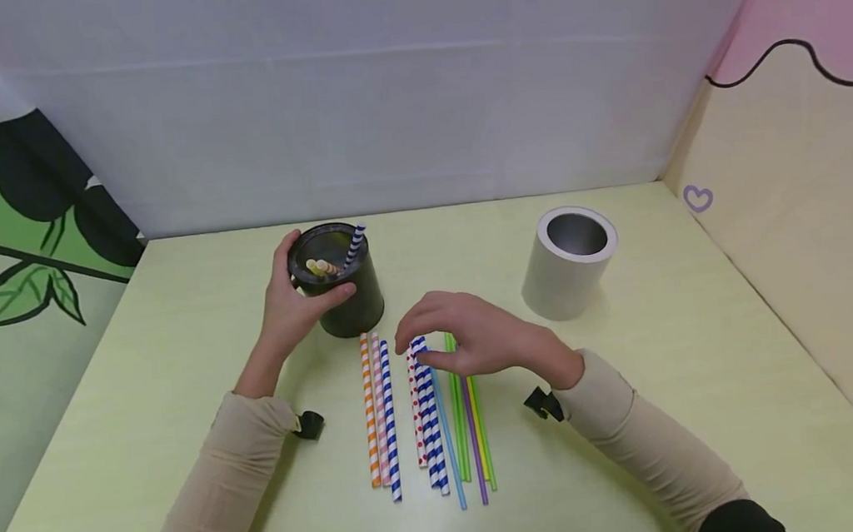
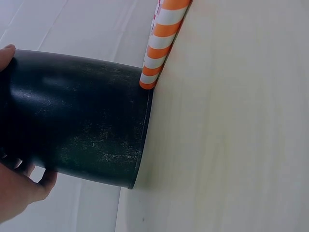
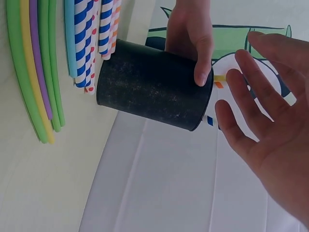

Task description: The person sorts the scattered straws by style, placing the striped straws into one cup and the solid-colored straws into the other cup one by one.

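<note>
My left hand (image 1: 289, 298) grips a black cup (image 1: 354, 301) round its upper side, thumb across the front near the rim. A few straws stand inside, among them a dark blue striped straw (image 1: 354, 245) leaning on the rim. My right hand (image 1: 477, 329) is over the far ends of the straws on the table, fingers spread and relaxed with nothing between them. Below it lie blue striped straws (image 1: 430, 424), a red dotted straw (image 1: 416, 409) and several plain ones, including a purple straw (image 1: 475, 446). Close to the cup's base ends an orange striped straw (image 2: 159, 48).
A white cup (image 1: 566, 276) with a grey inside stands at the back right. Behind the table (image 1: 178, 361) rises a pale cloth wall (image 1: 400, 126). Printed panels stand along both sides.
</note>
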A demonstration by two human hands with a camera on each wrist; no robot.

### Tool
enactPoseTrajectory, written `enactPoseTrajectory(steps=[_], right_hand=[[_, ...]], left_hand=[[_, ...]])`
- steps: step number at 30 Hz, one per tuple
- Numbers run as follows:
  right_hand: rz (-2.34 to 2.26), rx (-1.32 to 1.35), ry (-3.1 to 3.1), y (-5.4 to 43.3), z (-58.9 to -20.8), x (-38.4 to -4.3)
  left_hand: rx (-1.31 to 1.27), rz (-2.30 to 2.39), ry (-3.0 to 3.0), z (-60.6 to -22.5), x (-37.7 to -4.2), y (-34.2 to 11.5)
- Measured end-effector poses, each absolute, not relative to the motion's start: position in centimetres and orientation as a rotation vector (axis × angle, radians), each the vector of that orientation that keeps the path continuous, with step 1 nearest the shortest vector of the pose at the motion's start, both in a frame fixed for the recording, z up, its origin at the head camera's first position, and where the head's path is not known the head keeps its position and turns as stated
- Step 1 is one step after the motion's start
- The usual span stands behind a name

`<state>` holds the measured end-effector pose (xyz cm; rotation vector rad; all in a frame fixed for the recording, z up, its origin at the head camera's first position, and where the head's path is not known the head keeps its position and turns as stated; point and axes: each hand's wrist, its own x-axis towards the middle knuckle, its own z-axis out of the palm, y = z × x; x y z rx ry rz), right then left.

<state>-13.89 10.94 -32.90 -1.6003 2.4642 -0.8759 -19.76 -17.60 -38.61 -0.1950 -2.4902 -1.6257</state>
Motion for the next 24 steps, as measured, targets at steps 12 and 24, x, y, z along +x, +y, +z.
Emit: enactPoseTrajectory(steps=[12,24], right_hand=[[-0.677,-1.612,2.404,10.3,-33.1,-12.5],[-0.454,-1.675,2.345,9.2,-34.4,-10.8]], left_hand=[[-0.202,-1.639,-2.474,-38.6,-19.9,-17.6],[-0.202,-1.646,-2.474,-39.0,-20.1,-17.8]])
